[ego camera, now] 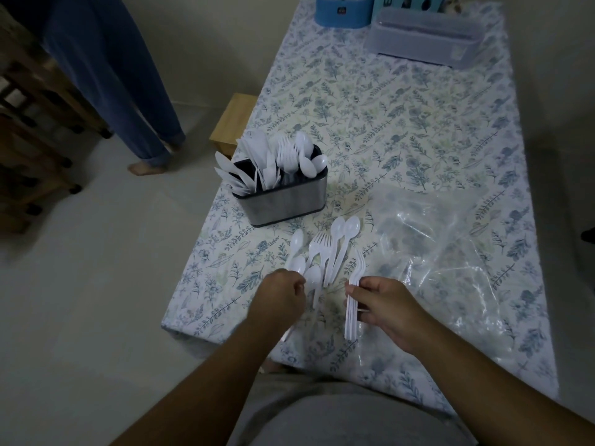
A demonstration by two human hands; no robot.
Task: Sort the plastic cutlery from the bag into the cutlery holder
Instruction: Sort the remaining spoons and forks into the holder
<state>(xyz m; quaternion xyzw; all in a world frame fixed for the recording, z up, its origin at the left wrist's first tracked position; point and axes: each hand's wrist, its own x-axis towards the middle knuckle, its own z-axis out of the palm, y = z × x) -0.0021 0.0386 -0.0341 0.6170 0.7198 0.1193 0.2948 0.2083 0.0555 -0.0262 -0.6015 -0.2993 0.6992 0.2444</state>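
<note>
A metal cutlery holder [283,204] stands at the table's left side, filled with white plastic knives on its left, forks in the middle and spoons on its right. In front of it a loose pile of white spoons and forks [325,249] lies on the floral tablecloth. My right hand [383,307] grips a stack of white forks [353,300], tines pointing away from me. My left hand [283,300] is closed over the near end of the pile, pinching a spoon [297,263]. The clear plastic bag [438,252] lies flat and crumpled to the right.
At the far end of the table stand a clear lidded box [421,37] and a blue container [344,9]. A wooden stool [233,123] sits beside the table's left edge. Another person's legs in blue trousers [128,91] stand at the left, near a wooden rack [29,130].
</note>
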